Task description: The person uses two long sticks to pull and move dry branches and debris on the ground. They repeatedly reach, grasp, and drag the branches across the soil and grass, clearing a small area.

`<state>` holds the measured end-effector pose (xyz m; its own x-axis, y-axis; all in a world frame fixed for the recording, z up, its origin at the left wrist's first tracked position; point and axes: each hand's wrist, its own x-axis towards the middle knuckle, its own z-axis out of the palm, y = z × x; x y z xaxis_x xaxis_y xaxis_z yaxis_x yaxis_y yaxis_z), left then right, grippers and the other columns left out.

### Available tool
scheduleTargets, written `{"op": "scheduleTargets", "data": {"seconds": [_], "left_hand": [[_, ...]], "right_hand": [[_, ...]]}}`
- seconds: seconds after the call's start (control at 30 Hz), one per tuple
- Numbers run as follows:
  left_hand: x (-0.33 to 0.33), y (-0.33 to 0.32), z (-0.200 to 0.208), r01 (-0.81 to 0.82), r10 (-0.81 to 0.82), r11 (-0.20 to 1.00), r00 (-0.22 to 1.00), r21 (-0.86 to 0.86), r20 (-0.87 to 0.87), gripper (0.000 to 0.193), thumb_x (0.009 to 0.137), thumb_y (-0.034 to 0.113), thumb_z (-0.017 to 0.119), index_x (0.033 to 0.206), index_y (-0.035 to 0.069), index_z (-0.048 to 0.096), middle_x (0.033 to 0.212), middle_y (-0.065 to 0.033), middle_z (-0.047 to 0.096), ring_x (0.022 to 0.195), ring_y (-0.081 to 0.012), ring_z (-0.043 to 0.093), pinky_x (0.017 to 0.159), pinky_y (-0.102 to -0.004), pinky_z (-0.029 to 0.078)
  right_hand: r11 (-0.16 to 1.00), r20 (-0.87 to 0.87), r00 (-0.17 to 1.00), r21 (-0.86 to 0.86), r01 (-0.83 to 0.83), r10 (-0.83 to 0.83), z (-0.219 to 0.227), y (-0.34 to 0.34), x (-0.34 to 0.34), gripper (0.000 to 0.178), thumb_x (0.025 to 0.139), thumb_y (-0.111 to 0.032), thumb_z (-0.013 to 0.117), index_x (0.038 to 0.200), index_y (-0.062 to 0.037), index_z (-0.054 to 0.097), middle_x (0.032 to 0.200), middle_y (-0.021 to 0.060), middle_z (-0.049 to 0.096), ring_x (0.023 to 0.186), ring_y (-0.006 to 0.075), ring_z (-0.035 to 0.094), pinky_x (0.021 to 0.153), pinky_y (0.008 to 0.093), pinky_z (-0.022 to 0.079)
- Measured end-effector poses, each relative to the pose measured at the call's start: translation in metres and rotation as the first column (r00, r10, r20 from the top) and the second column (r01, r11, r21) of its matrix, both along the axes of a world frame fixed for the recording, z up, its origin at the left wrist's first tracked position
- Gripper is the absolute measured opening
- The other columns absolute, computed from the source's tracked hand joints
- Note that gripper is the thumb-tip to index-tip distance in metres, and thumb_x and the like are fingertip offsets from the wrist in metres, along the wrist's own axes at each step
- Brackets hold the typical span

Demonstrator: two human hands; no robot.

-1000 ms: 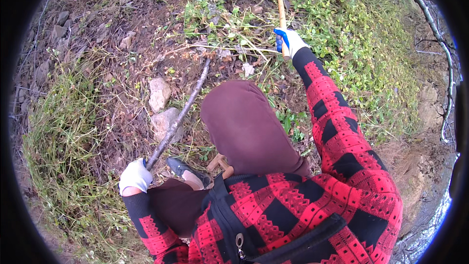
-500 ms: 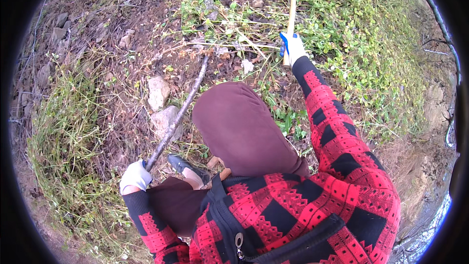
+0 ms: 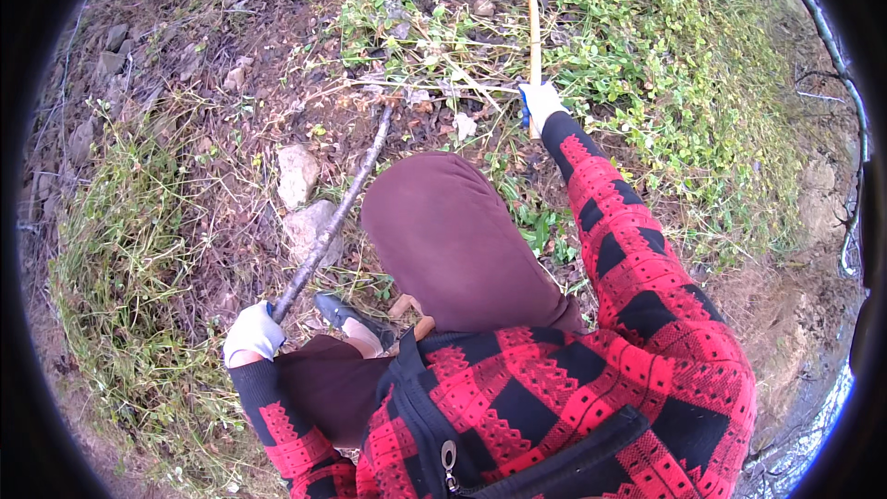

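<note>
My right hand (image 3: 539, 106), in a white and blue work glove, is closed round the pale wooden handle of a sickle (image 3: 535, 37). Its dark curved blade reaches leftward over the low plants at the top of the picture. At lower left, my gloved left hand (image 3: 254, 333) grips the near end of a long grey-brown stick (image 3: 333, 226). That stick slants away from me, its far end at the bare soil beside cut stems. The fingers of my left hand are largely hidden by the back of the glove.
Two pale rocks (image 3: 297, 176) lie just left of the stick. Green leafy plants (image 3: 684, 83) cover the slope at right, and cut grass (image 3: 129, 268) is heaped at left. My raised knee (image 3: 443, 231) and dark shoe (image 3: 337, 310) are between my arms.
My right hand has moved a little left and nearer to me, bringing the sickle with it. The left hand and stick have hardly shifted.
</note>
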<state>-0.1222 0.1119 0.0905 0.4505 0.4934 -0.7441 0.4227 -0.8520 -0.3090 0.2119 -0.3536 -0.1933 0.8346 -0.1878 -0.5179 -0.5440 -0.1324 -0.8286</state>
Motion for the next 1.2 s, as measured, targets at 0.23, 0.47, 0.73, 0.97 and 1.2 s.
{"op": "scheduleTargets", "data": {"seconds": [0.23,0.47,0.73,0.97,1.2], "left_hand": [[-0.005,0.002,-0.004,0.000,-0.001,1.000,1.000,0.025,0.022,0.028,0.086,0.015,0.062,0.111,0.006,0.070,0.108,-0.0228,0.072,0.105,-0.0409,0.068,0.092,-0.0486,0.054],[0.003,0.000,-0.001,-0.006,0.007,1.000,1.000,0.017,-0.021,0.030,0.083,0.013,0.065,0.112,0.006,0.070,0.108,-0.0234,0.072,0.106,-0.0409,0.068,0.092,-0.0475,0.054],[-0.010,0.019,-0.020,-0.119,0.120,0.993,0.992,-0.026,0.041,0.025,0.079,0.007,0.067,0.104,0.004,0.068,0.082,-0.0193,0.071,0.073,-0.0322,0.072,0.067,-0.0417,0.056],[-0.010,0.021,-0.019,-0.073,0.073,0.997,0.997,-0.019,-0.001,0.029,0.084,0.012,0.061,0.110,0.003,0.070,0.108,-0.0256,0.071,0.106,-0.0425,0.067,0.092,-0.0477,0.053],[-0.001,0.010,-0.012,-0.070,0.070,0.997,0.998,-0.037,-0.002,0.030,0.085,0.012,0.060,0.112,0.004,0.070,0.109,-0.0246,0.071,0.107,-0.0418,0.067,0.093,-0.0472,0.053]], "right_hand": [[0.985,0.062,0.997,-0.170,-0.027,0.038,-0.015,-0.031,0.024,0.031,0.092,-0.028,0.072,0.093,-0.0017,0.056,0.063,0.0066,0.059,0.047,0.0181,0.057,0.042,0.0350,0.047],[0.732,-0.066,0.965,-0.639,-0.236,0.254,-0.020,-0.065,0.017,0.056,0.088,-0.037,0.071,0.118,0.0066,0.054,0.097,0.0248,0.072,0.088,0.0369,0.073,0.077,0.0452,0.058],[0.902,-0.088,0.973,-0.365,-0.229,0.212,-0.014,-0.053,0.023,0.035,0.091,-0.031,0.069,0.092,0.0036,0.063,0.066,0.0100,0.065,0.052,0.0212,0.063,0.047,0.0373,0.052],[0.979,-0.028,0.994,-0.174,-0.110,0.107,-0.015,-0.012,0.029,0.030,0.091,-0.026,0.067,0.077,-0.0006,0.060,0.056,0.0066,0.057,0.044,0.0203,0.057,0.043,0.0372,0.049],[0.993,-0.022,0.994,-0.063,-0.104,0.103,-0.014,-0.021,-0.051,0.031,0.092,-0.028,0.070,0.096,-0.0003,0.058,0.071,0.0077,0.063,0.057,0.0188,0.062,0.050,0.0361,0.051]]}}
